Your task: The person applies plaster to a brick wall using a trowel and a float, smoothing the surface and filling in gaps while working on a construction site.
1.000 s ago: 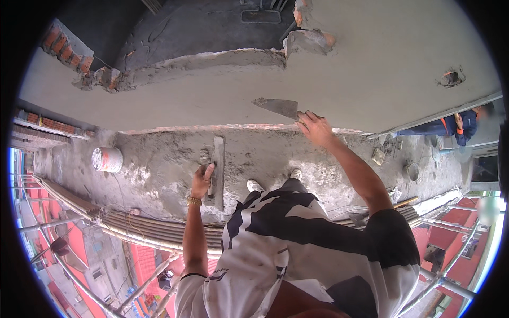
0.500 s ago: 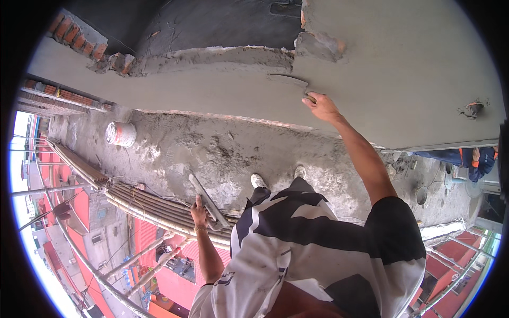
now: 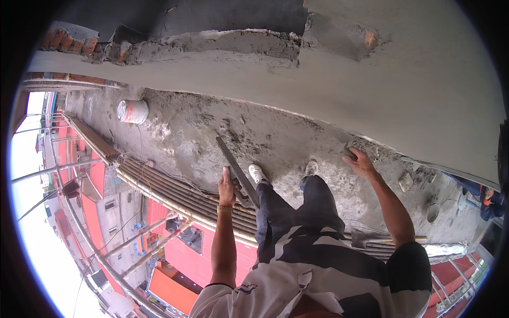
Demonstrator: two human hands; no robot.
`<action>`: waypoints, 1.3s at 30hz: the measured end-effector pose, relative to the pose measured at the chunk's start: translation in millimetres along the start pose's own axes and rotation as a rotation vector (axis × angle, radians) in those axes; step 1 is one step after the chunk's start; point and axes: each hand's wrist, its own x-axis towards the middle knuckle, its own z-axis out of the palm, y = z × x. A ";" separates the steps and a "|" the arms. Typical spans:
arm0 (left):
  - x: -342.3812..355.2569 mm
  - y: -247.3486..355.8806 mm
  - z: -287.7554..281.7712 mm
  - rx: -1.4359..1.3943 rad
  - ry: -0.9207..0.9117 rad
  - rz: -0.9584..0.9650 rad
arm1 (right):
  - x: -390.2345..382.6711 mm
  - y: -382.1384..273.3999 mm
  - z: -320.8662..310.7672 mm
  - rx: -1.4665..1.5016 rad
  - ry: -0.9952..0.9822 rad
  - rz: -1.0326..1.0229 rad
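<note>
My left hand (image 3: 226, 190) is closed round the handle of a long, narrow plastering float (image 3: 231, 159), held over the floor left of my feet. To the right, my right hand (image 3: 361, 163) grips a trowel (image 3: 348, 149); only a small dark part of it shows past the fingers, and its blade is mostly hidden. That hand is apart from the low wall (image 3: 238, 85), which has smooth grey wet-looking plaster on its near side. The wall's top edge (image 3: 222, 45) is rough, with bare brick at the far left.
A stained white bucket (image 3: 132, 111) stands on the mortar-spattered floor (image 3: 185, 124). Bundled poles (image 3: 180, 199) line the outer edge, with metal scaffold tubes (image 3: 87, 244) and red roofs beyond. A shovel (image 3: 360, 238) lies behind my right side. Another person (image 3: 490, 201) is at the far right.
My right hand has drawn the trowel off the wall, back and to the right, over the floor. My left hand and the float have shifted slightly right and forward. My view has turned.
</note>
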 end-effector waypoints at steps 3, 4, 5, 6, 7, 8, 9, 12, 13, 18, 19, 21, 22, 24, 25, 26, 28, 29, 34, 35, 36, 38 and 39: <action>44.8 -63.9 33.8 -0.247 -0.046 -0.241 | -98.4 3.7 55.1 0.012 -0.296 0.396; 64.7 -94.6 35.1 -0.279 -0.212 -0.270 | -131.4 18.7 75.3 0.056 -0.379 0.520; 85.1 -130.0 37.5 -0.289 -0.279 -0.322 | -148.5 -1.7 84.5 -0.013 -0.394 0.539; 101.4 -164.3 46.6 -0.300 -0.357 -0.378 | -173.7 -0.2 99.2 -0.045 -0.340 0.454; 118.2 -203.1 47.5 -0.318 -0.418 -0.422 | -192.3 4.3 112.0 -0.074 -0.303 0.353; 143.2 -263.8 24.4 -0.443 -0.357 -0.579 | -194.3 4.6 121.3 -0.135 -0.387 0.336; 150.2 -298.6 32.1 -0.406 -0.361 -0.600 | -203.0 8.0 128.3 -0.208 -0.432 0.363; 137.8 -355.3 71.2 -0.359 -0.345 -0.719 | -221.1 24.9 148.6 -0.200 -0.508 0.441; 125.0 -355.1 85.3 -0.322 -0.335 -0.772 | -226.1 24.5 152.1 -0.184 -0.545 0.531; 25.0 -393.4 61.1 -0.246 -0.217 -0.838 | -232.1 -35.9 144.9 -0.032 -0.812 0.840; -1.0 -396.3 50.6 -0.260 -0.203 -0.866 | -236.0 -52.6 142.9 0.014 -0.860 0.880; -51.0 -398.2 31.1 -0.329 -0.199 -0.939 | -262.0 -66.9 135.7 -0.016 -0.994 0.871; -68.6 -399.6 22.1 -0.377 -0.201 -0.970 | -270.8 -64.8 136.4 -0.020 -0.945 0.795; -80.3 -397.1 6.7 -0.479 -0.232 -1.005 | -198.9 -94.2 149.6 0.042 -0.842 1.048; -75.1 -397.8 -1.8 -0.530 -0.255 -1.015 | -175.3 -103.5 156.4 0.077 -0.778 1.180; -66.4 -399.9 -8.8 -0.606 -0.260 -0.957 | -188.2 -68.8 166.5 0.159 -0.597 0.897; -14.0 -419.5 -28.0 -0.745 -0.300 -0.881 | -134.1 -14.7 201.3 0.315 -0.379 0.909; 22.3 -431.4 -33.6 -0.814 -0.313 -0.812 | -94.0 19.1 218.6 0.340 -0.287 0.789; 257.8 -456.4 10.7 -0.951 -0.177 -0.429 | 129.7 217.3 254.3 -0.033 -0.321 0.536; 290.5 -445.1 27.8 -0.892 -0.089 -0.387 | 155.9 256.2 258.6 -0.279 -0.251 0.392; 322.4 -443.1 36.7 -0.907 -0.145 -0.359 | 181.5 288.4 264.3 -0.387 -0.246 0.355; 380.0 -457.3 39.8 -0.881 -0.202 -0.315 | 224.7 343.3 278.5 -0.516 -0.268 0.326; 409.9 -465.9 36.8 -0.838 -0.205 -0.288 | 244.5 366.2 295.3 -0.533 -0.291 0.323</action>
